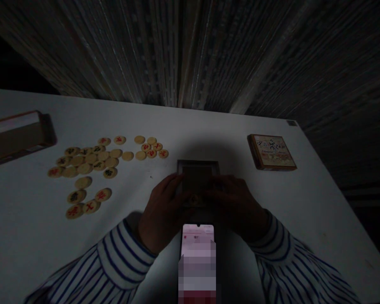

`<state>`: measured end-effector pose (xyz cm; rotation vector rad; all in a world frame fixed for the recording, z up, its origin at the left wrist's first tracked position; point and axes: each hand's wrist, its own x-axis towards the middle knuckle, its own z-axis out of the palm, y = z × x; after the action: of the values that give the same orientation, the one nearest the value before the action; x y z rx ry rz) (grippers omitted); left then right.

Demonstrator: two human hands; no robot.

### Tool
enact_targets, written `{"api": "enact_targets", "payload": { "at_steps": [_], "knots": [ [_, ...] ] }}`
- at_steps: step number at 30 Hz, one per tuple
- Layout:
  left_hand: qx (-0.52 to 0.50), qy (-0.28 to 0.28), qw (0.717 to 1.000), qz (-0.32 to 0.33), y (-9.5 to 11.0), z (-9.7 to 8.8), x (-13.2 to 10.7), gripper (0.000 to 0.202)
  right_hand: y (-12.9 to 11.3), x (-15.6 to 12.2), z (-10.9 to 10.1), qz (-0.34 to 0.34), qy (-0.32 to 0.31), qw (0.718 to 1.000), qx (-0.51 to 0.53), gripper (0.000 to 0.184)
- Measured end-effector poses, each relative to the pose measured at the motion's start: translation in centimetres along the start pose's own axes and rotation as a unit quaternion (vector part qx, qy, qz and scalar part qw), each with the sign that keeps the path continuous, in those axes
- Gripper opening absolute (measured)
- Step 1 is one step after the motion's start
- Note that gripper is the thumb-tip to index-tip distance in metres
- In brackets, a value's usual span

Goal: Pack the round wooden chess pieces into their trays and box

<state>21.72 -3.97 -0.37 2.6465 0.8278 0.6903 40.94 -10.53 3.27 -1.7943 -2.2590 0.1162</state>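
In front of me on the white table sits a small open box [197,161], dim in shadow, its rim and inner floor showing. A round Chinese chess piece [194,199] lies at its near end. My left hand [163,211] is closed around the box's left side, fingers reaching over the edge. On the other side my right hand [237,207] grips the right edge, its fingertips close to the piece; darkness hides some finger detail. Many more wooden Chinese chess pieces [91,158] with red or black characters, some blank side up, lie loose to the left.
A lit phone [198,236] is just below my hands. To the right lies a printed box lid [276,153]. At the far left stands a larger open box [17,145]. A patterned curtain [164,50] hangs behind the table's [183,122] back edge.
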Motion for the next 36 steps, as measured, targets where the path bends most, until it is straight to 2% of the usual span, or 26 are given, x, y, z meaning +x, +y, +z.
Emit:
{"api": "enact_targets", "payload": {
  "at_steps": [36],
  "knots": [
    [-0.026, 0.018, 0.999, -0.006, 0.08, -0.08, 0.04, 0.029, 0.05, 0.00, -0.38, 0.008, -0.021, 1.000, -0.003, 0.025]
  ]
}}
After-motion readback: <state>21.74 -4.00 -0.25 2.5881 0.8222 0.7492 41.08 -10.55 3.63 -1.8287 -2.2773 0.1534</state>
